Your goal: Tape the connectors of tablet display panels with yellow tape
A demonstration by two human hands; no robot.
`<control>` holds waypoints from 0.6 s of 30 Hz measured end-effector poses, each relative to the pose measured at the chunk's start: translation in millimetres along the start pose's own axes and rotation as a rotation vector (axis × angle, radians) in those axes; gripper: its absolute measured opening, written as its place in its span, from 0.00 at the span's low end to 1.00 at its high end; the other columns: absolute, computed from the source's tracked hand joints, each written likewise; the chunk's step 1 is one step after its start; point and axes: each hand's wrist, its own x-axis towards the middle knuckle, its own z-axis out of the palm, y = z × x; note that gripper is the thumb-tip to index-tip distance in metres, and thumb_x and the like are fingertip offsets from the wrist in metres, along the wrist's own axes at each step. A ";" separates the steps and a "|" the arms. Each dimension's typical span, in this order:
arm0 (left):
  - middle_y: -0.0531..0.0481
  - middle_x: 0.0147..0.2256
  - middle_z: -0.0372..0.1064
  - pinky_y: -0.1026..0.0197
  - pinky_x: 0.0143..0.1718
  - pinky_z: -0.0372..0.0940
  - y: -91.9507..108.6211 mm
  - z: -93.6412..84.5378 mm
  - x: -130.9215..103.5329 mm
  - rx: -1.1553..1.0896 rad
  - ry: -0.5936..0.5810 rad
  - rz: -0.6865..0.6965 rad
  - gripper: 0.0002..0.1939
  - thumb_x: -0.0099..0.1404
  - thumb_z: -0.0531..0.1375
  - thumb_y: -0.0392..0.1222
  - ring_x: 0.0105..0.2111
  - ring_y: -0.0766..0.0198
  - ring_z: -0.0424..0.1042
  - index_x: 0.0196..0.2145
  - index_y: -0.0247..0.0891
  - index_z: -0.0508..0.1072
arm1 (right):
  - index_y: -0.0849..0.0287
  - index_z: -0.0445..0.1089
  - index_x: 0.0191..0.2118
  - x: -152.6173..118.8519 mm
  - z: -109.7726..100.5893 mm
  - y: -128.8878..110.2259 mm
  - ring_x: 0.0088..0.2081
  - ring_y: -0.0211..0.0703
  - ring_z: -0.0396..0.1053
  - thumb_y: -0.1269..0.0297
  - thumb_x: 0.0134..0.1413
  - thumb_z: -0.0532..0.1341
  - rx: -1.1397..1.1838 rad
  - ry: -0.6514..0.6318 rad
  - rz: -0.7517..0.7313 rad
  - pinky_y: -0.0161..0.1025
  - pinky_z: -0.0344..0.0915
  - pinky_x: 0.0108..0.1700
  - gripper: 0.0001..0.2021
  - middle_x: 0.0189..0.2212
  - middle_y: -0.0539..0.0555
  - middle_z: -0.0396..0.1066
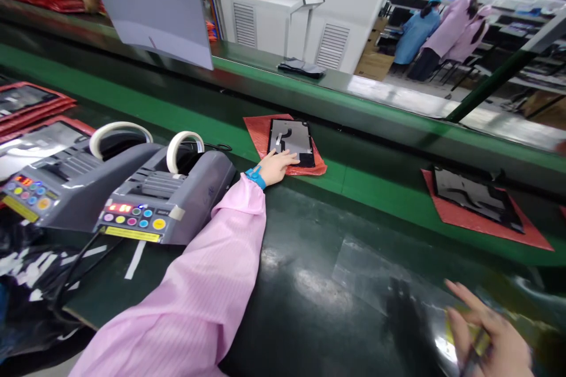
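My left hand (276, 168), with a blue wrist strap (256, 177) and a pink sleeve, reaches forward. Its fingers lie stretched out on the near left edge of a flat grey-and-black screen panel (295, 138) with a black flex strip. Under the panel is a red bubble-wrap bag (256, 129). At the lower right, my right hand (497, 330) is blurred above the dark tabletop, index finger extended. A slim dark pen-like tool (476, 349) sits in its grip; its exact kind is unclear. Near it a clear plastic sheet (367, 271) lies on the table.
Two grey tape dispensers (194, 188) with white tape rolls stand at left. Red-bagged panels (33, 100) lie behind them. Another panel (477, 197) rests on red wrap along the green strip (362, 179). A monitor back (154, 6) hangs above; people (446, 29) are in the background.
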 end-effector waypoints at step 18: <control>0.42 0.54 0.75 0.59 0.61 0.68 84.0 62.8 -153.0 -0.896 0.232 0.287 0.20 0.68 0.51 0.33 0.56 0.62 0.75 0.53 0.33 0.75 | 0.61 0.60 0.35 322.5 240.6 -205.4 0.38 0.43 0.67 0.58 0.54 0.74 0.447 -0.587 0.437 0.39 0.60 0.44 0.21 0.35 0.55 0.70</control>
